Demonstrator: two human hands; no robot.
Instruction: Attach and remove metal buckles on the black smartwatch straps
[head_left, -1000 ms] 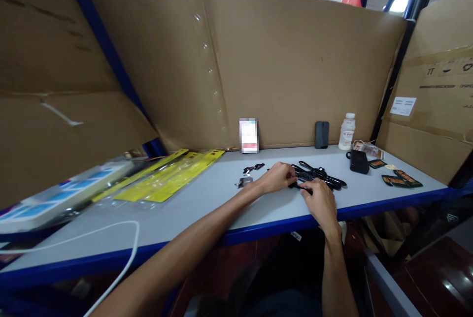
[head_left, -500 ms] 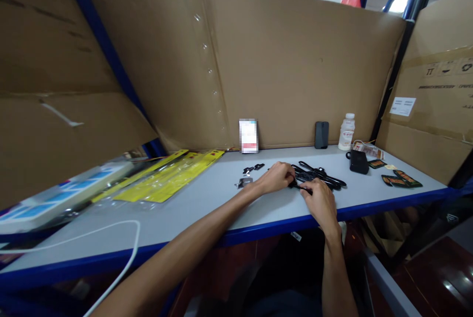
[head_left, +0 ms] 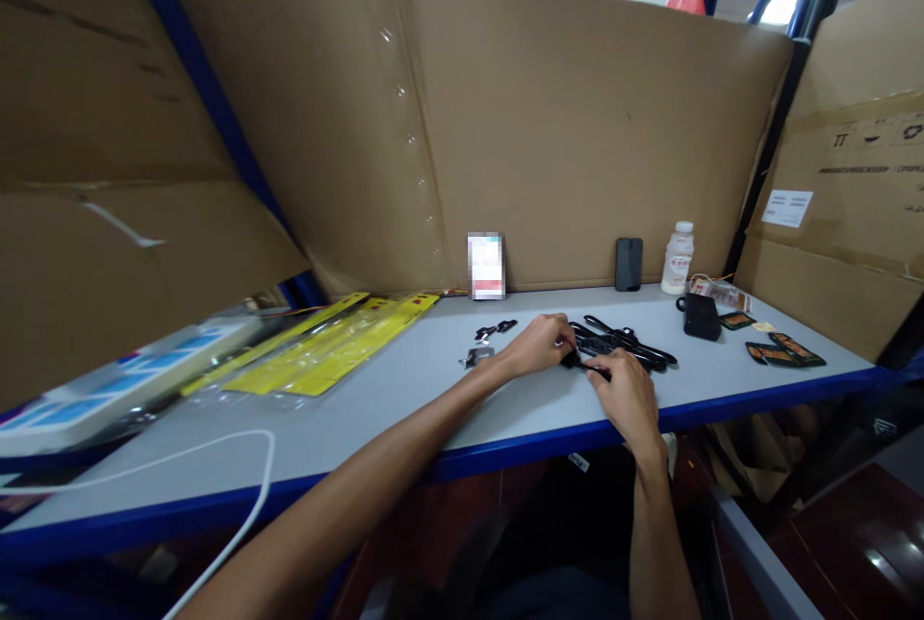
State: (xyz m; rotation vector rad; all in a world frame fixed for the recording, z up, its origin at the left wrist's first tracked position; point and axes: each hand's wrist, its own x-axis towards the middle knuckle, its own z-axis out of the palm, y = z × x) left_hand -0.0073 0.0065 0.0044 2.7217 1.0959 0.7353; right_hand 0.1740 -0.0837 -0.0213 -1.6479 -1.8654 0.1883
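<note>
My left hand (head_left: 543, 346) is closed, its fingertips pinching at the dark end of a slim black part (head_left: 577, 363) just above the table. The other end of that part is gripped by my right hand (head_left: 627, 391), thumb and fingers closed round it. What kind of part it is cannot be made out, as the fingers cover much of it. Right behind my hands lies a pile of long, slim black pieces (head_left: 635, 348). Left of my left hand are small black pieces (head_left: 496, 329) and a small grey metal-looking piece (head_left: 478, 356).
Yellow cards in clear sleeves (head_left: 346, 350) lie on the left beside a white and blue box (head_left: 137, 374). A lit phone (head_left: 486, 266), a dark phone-shaped object (head_left: 628, 264) and a bottle (head_left: 678, 259) stand at the back. A black case (head_left: 700, 316) and dark packets (head_left: 786, 350) lie right.
My left fingers have shifted slightly and opened a small gap at the thumb, showing more of the black part's end. My right hand has hardly moved.
</note>
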